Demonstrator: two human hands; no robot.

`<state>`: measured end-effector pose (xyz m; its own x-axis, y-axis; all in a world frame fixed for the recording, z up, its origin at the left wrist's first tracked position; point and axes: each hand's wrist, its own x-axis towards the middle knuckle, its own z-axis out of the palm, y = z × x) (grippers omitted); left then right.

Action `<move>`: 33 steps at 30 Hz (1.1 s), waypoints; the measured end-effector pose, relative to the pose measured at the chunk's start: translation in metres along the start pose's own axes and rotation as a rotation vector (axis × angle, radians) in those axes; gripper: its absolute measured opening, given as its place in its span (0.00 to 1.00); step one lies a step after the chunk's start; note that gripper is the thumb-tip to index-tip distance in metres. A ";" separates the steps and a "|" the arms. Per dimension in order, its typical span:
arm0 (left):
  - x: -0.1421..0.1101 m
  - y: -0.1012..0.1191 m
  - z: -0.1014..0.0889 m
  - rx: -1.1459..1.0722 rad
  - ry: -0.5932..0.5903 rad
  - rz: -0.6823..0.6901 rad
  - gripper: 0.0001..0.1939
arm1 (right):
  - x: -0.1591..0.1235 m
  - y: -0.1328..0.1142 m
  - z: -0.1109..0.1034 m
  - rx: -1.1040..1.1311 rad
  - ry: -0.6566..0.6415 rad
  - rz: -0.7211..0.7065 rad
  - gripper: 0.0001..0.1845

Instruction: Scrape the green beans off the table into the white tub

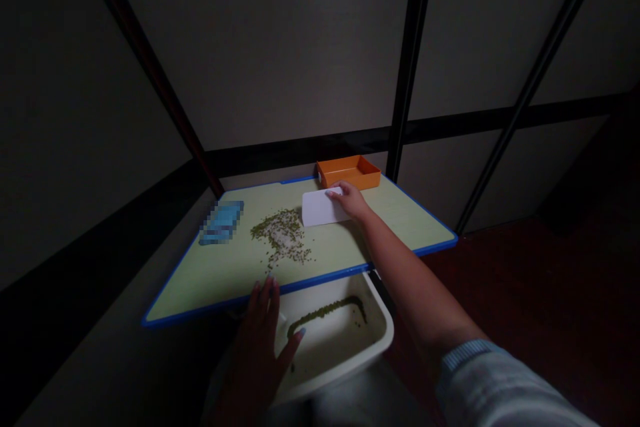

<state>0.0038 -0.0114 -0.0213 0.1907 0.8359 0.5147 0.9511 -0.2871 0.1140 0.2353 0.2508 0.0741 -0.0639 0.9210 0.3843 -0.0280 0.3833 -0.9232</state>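
Observation:
My right hand (pixel 350 201) reaches across the pale green table (pixel 400 220) and grips a white flat scraper card (pixel 320 207) by its right edge, the card standing on the tabletop. A scatter of small green beans (pixel 281 235) lies just left of the card. My left hand (pixel 260 340) holds the rim of a white plastic basin (pixel 350 340) held below the table's front edge, thumb inside the rim. A curved line of green beans (pixel 325 312) lies in the basin.
An empty orange tray (pixel 349 172) stands at the table's far edge, right behind my right hand. A blurred blue item (pixel 221 222) lies on the table's left. The table has a blue border. Dark frame poles rise behind it.

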 end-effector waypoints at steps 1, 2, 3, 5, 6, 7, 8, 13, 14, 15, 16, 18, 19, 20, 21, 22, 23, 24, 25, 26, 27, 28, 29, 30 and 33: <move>0.000 0.000 0.000 0.001 0.002 0.002 0.41 | 0.000 0.001 0.000 -0.013 0.016 -0.004 0.15; 0.000 0.000 0.000 0.003 0.003 0.000 0.41 | 0.001 0.002 0.001 -0.020 0.026 -0.010 0.15; 0.000 0.000 0.000 0.007 0.003 -0.005 0.41 | 0.001 0.002 0.001 -0.020 0.026 -0.013 0.15; 0.000 0.000 0.000 0.016 0.002 -0.016 0.40 | -0.001 0.003 0.003 0.002 0.003 -0.006 0.15; 0.001 0.000 0.001 0.020 0.000 -0.016 0.40 | -0.001 0.004 0.004 0.017 -0.018 0.003 0.15; 0.001 0.000 0.001 0.024 0.001 -0.013 0.40 | -0.002 0.004 0.004 0.029 -0.037 0.015 0.16; 0.001 0.000 0.001 0.027 0.006 -0.008 0.40 | -0.003 0.004 0.005 0.036 -0.052 0.026 0.16; 0.000 0.000 0.001 0.037 0.018 0.007 0.40 | -0.005 0.001 0.002 0.033 -0.092 0.065 0.18; 0.000 0.000 0.001 0.039 0.017 0.007 0.40 | -0.004 0.001 0.001 0.033 -0.095 0.071 0.18; 0.000 0.000 0.001 0.041 0.018 0.011 0.40 | -0.003 0.001 0.001 0.032 -0.094 0.076 0.18; 0.000 0.000 0.000 0.043 0.021 0.016 0.40 | -0.003 0.000 0.000 0.032 -0.088 0.080 0.18; 0.000 0.001 0.000 0.046 0.025 0.025 0.40 | -0.003 0.000 -0.001 0.035 -0.068 0.090 0.18; 0.000 0.001 0.001 0.049 0.026 0.026 0.40 | -0.003 0.000 -0.002 0.038 -0.060 0.096 0.18; 0.000 0.001 0.001 0.052 0.029 0.025 0.40 | -0.003 -0.001 -0.002 0.041 -0.054 0.101 0.18; 0.001 0.000 0.001 0.055 0.032 0.024 0.40 | -0.003 -0.001 -0.001 0.043 -0.054 0.103 0.18; 0.001 0.000 0.002 0.058 0.034 0.024 0.40 | -0.004 -0.002 -0.001 0.040 -0.055 0.100 0.17; 0.001 0.000 0.002 0.060 0.032 0.026 0.40 | -0.004 -0.002 -0.001 0.034 -0.059 0.094 0.17; 0.001 -0.001 0.002 0.061 0.032 0.027 0.40 | -0.005 -0.003 -0.001 0.025 -0.066 0.086 0.17; 0.001 -0.001 0.002 0.062 0.030 0.028 0.40 | -0.005 -0.003 -0.001 0.017 -0.073 0.082 0.16; 0.001 -0.001 0.002 0.061 0.030 0.028 0.40 | -0.005 -0.003 -0.001 0.009 -0.080 0.082 0.15; 0.001 -0.001 0.002 0.059 0.030 0.030 0.40 | -0.005 -0.003 -0.001 0.003 -0.087 0.087 0.15; 0.001 -0.001 0.002 0.057 0.028 0.031 0.40 | -0.005 -0.004 -0.002 -0.002 -0.091 0.097 0.14; 0.001 -0.001 0.002 0.056 0.028 0.033 0.40 | -0.005 -0.004 -0.002 -0.007 -0.096 0.106 0.14; 0.001 -0.001 0.002 0.055 0.029 0.034 0.40 | -0.006 -0.004 -0.003 -0.013 -0.101 0.112 0.13; 0.001 0.000 0.002 0.050 0.031 0.031 0.40 | -0.006 -0.005 -0.004 -0.023 -0.116 0.113 0.13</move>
<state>0.0041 -0.0094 -0.0219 0.2139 0.8118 0.5433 0.9558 -0.2887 0.0552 0.2395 0.2434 0.0762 -0.1804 0.9445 0.2745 0.0089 0.2806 -0.9598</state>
